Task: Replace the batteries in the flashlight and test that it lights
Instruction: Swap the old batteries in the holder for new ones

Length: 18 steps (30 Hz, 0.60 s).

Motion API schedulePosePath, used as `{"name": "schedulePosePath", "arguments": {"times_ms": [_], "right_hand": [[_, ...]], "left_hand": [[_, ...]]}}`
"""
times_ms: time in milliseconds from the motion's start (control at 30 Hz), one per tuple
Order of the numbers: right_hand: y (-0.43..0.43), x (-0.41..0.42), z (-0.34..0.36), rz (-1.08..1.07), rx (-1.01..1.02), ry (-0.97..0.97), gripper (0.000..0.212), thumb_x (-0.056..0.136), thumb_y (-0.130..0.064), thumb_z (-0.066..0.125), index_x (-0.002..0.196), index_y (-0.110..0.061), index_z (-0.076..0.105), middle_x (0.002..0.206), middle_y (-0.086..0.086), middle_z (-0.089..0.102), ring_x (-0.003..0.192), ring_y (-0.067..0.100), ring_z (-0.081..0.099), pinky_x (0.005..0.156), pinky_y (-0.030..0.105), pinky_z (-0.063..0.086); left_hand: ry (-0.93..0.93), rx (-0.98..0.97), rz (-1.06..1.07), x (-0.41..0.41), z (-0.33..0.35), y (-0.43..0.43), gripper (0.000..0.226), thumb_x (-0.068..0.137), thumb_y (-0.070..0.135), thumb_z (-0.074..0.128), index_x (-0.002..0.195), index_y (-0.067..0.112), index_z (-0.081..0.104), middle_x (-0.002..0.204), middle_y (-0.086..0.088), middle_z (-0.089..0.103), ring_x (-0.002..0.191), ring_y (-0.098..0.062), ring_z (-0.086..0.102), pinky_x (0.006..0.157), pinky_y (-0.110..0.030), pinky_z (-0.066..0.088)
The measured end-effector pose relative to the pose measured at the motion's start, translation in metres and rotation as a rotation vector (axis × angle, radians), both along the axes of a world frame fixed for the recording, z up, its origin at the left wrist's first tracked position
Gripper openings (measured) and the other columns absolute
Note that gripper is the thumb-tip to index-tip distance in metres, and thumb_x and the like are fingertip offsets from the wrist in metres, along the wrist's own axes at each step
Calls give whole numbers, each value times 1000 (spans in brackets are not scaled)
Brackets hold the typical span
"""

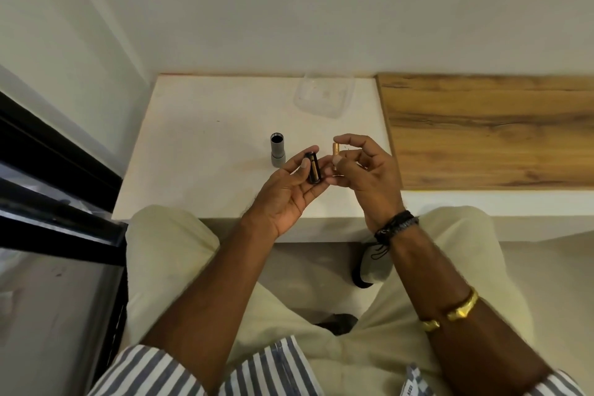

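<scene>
A grey flashlight body (277, 151) stands upright on the white table (199, 145), its open dark end facing up. Just right of it, my left hand (294, 190) holds a black battery holder (313, 168) with a gold-and-black battery seated in it. My right hand (363, 170) pinches a copper-coloured battery (336, 149) between thumb and forefinger, close beside the holder and slightly above it. Both hands hover over the table's front half.
A clear plastic container (324, 95) sits at the back of the table by the wall. A wooden board (488, 128) adjoins the table on the right. A dark frame (61, 170) runs along the left. My knees are under the table's front edge.
</scene>
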State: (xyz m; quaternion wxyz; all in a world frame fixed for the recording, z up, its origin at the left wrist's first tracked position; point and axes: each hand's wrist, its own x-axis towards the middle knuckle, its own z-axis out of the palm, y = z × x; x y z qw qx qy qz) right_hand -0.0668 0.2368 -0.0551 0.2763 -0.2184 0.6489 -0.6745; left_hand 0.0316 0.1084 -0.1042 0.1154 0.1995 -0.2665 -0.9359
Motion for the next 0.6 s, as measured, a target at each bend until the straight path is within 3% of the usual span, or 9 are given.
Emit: {"name": "schedulePosePath", "arguments": {"times_ms": [133,233,333,467,600], "right_hand": [[0,-5,-7,-41,41,7,29,90,-3,72,115,-15,66,92,15,79,87,31,76,78,44,64],[2,-8,-14,-59,94,38,20,84,-4,78,102,-11,75,96,17,78,94,36,75,90,55,60],[3,-10,-15,-41,113,47,21,85,1,76,102,-10,79,98,14,79,98,30,75,97,51,57],[3,-11,-12,-47,148,191,23,88,-6,76,111,-9,76,93,9,79,88,24,76,84,44,63],[2,-8,-12,-86,245,370,19,85,-16,81,101,-11,73,84,2,77,77,16,75,70,36,65]], "left_hand": [[-8,5,1,-1,-3,0,30,103,11,51,131,6,58,122,-21,69,117,-31,66,93,-40,56],[-27,-6,13,-3,-7,0,31,102,11,52,133,5,57,121,-21,69,119,-32,64,96,-42,55],[-39,-13,24,-3,-9,0,32,102,11,53,133,5,57,120,-21,69,119,-33,64,96,-42,55],[-32,-22,14,-3,-9,0,31,102,11,53,132,6,56,126,-23,66,120,-33,64,94,-40,55],[-65,-46,12,-2,-9,1,30,102,10,53,131,8,58,123,-22,68,118,-33,65,92,-39,57]]}}
